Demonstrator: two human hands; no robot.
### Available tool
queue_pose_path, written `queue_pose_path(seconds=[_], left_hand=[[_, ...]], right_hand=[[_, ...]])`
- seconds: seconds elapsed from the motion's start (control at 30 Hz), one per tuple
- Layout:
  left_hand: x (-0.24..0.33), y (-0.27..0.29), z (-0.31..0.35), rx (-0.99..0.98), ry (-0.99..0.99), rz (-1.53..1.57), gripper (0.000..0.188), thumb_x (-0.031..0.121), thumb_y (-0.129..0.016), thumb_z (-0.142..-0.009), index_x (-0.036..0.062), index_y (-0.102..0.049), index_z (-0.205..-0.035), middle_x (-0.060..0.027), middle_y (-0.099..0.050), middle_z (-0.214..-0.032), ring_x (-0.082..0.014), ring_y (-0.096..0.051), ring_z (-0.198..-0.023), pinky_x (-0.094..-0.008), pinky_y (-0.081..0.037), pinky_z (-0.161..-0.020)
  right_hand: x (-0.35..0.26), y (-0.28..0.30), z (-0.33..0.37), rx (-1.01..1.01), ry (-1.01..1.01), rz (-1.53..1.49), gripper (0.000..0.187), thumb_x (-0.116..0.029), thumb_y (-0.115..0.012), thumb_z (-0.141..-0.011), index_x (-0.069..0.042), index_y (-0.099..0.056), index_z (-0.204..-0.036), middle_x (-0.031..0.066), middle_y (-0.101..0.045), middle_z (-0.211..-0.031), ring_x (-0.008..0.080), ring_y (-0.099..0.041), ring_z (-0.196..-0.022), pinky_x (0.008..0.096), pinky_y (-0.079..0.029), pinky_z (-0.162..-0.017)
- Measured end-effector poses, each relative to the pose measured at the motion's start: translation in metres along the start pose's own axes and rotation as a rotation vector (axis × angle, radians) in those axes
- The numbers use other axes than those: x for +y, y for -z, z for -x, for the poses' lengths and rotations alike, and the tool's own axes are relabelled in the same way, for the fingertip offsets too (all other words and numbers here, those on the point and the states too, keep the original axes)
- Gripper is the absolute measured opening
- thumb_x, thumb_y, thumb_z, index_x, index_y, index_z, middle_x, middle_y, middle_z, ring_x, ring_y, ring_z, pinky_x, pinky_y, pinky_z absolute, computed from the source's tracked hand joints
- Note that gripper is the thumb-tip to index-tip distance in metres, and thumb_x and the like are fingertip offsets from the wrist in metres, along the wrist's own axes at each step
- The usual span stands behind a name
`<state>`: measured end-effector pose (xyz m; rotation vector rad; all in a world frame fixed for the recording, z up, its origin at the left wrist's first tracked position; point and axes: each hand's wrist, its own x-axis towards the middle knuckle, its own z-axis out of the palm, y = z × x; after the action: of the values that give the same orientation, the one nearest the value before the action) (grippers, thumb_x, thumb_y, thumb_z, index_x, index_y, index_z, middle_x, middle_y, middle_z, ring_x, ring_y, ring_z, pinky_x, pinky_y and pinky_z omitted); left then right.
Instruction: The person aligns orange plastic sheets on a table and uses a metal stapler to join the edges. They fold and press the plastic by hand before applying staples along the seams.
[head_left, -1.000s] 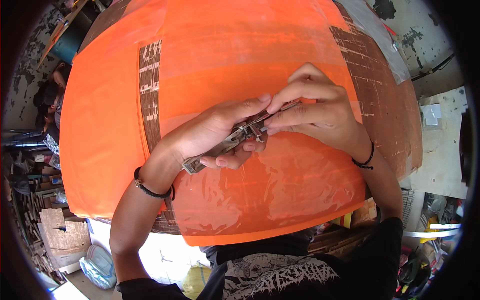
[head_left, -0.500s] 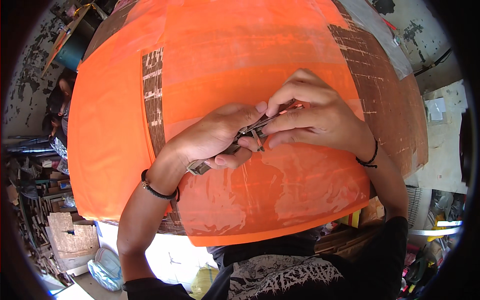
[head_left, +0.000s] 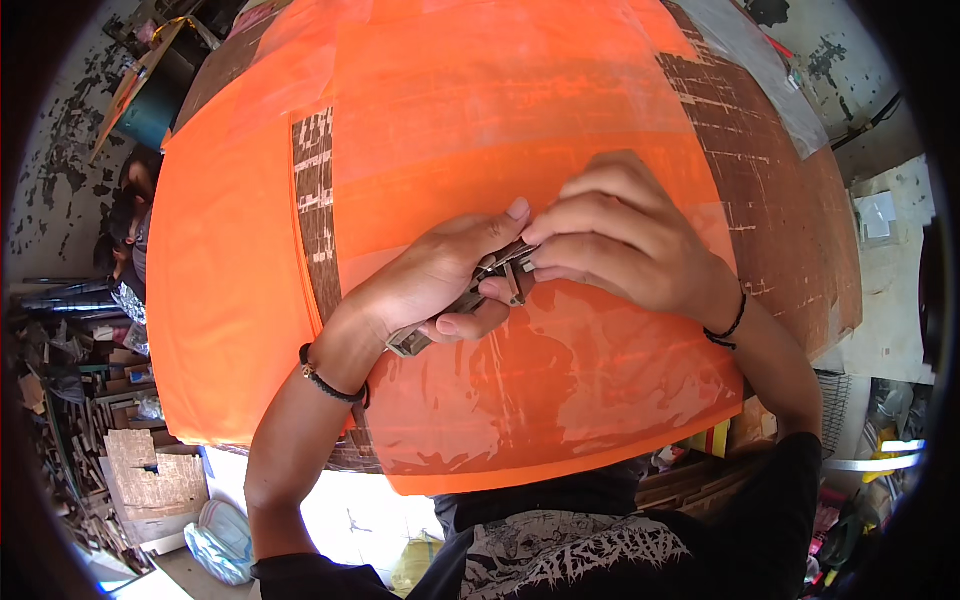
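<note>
The metal tool point(head_left: 516, 280) is held in the left hand point(head_left: 440, 262), its body enclosed by the curled fingers. Its upper end is met by the narrowly pinched fingertips of the right hand point(head_left: 635, 235); which part is gripped there cannot be told. The long axis is set diagonally, from the blunt end near the left wrist up toward the right fingertips. The tool is held above orange sheets point(head_left: 520, 90), spread over a brown, scratched tabletop point(head_left: 790, 230). Beyond, a peeling wall point(head_left: 60, 190) and stacked wood pieces point(head_left: 150, 475) are seen at left. Compared with one second earlier, the thin strip then visible between the right fingers is now hidden.
</note>
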<state>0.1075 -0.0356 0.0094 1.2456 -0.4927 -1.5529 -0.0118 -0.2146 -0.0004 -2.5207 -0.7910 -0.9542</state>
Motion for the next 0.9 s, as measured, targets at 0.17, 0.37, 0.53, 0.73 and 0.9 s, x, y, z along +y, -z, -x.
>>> queue_pose_path(seconds=[0.17, 0.37, 0.53, 0.73, 0.9], left_hand=[[-0.001, 0.003, -0.002, -0.049, -0.014, 0.002, 0.05, 0.048, -0.042, -0.098, 0.0016, -0.046, -0.078, 0.0041, -0.034, -0.056, -0.004, -0.032, -0.032, -0.021, -0.015, -0.027], [-0.002, 0.003, -0.002, -0.055, 0.002, 0.123, 0.039, 0.035, -0.043, -0.098, 0.0, -0.048, -0.081, 0.0042, -0.034, -0.056, -0.0042, -0.031, -0.032, -0.0213, -0.014, -0.028], [0.0, 0.002, 0.0, -0.067, 0.008, 0.113, 0.039, 0.035, -0.041, -0.098, -0.0011, -0.049, -0.084, 0.0043, -0.034, -0.056, -0.0043, -0.03, -0.032, -0.0211, -0.014, -0.029], [-0.001, 0.002, -0.003, -0.001, 0.035, 0.08, 0.039, 0.034, -0.039, -0.099, -0.0002, -0.049, -0.085, 0.0045, -0.034, -0.056, -0.0042, -0.03, -0.032, -0.0208, -0.015, -0.028], [0.0, 0.002, -0.002, -0.062, 0.033, 0.124, 0.036, 0.033, -0.038, -0.099, 0.0013, -0.05, -0.085, 0.0049, -0.034, -0.056, -0.004, -0.03, -0.032, -0.0204, -0.015, -0.028]], right_hand=[[0.001, -0.005, 0.003, 0.031, 0.002, 0.028, 0.014, -0.016, -0.071, -0.073, -0.008, -0.064, -0.083, 0.0001, -0.061, -0.096, 0.018, -0.055, -0.087, 0.0326, -0.044, -0.076], [0.001, -0.009, 0.006, 0.05, -0.082, -0.036, 0.016, -0.017, -0.072, -0.071, -0.007, -0.065, -0.083, 0.0013, -0.06, -0.094, 0.0185, -0.055, -0.086, 0.0318, -0.045, -0.074], [0.006, -0.002, 0.004, -0.015, -0.031, -0.014, 0.019, -0.018, -0.073, -0.07, -0.007, -0.065, -0.083, 0.0014, -0.06, -0.095, 0.0195, -0.056, -0.086, 0.0315, -0.045, -0.073], [0.011, -0.003, 0.005, 0.02, -0.015, -0.084, 0.019, -0.016, -0.074, -0.07, -0.007, -0.065, -0.084, 0.0015, -0.06, -0.095, 0.0199, -0.056, -0.087, 0.0317, -0.047, -0.073], [0.01, -0.004, 0.007, 0.014, -0.055, -0.133, 0.017, -0.014, -0.072, -0.072, -0.008, -0.064, -0.085, 0.0014, -0.06, -0.096, 0.0187, -0.057, -0.087, 0.0311, -0.048, -0.074]])
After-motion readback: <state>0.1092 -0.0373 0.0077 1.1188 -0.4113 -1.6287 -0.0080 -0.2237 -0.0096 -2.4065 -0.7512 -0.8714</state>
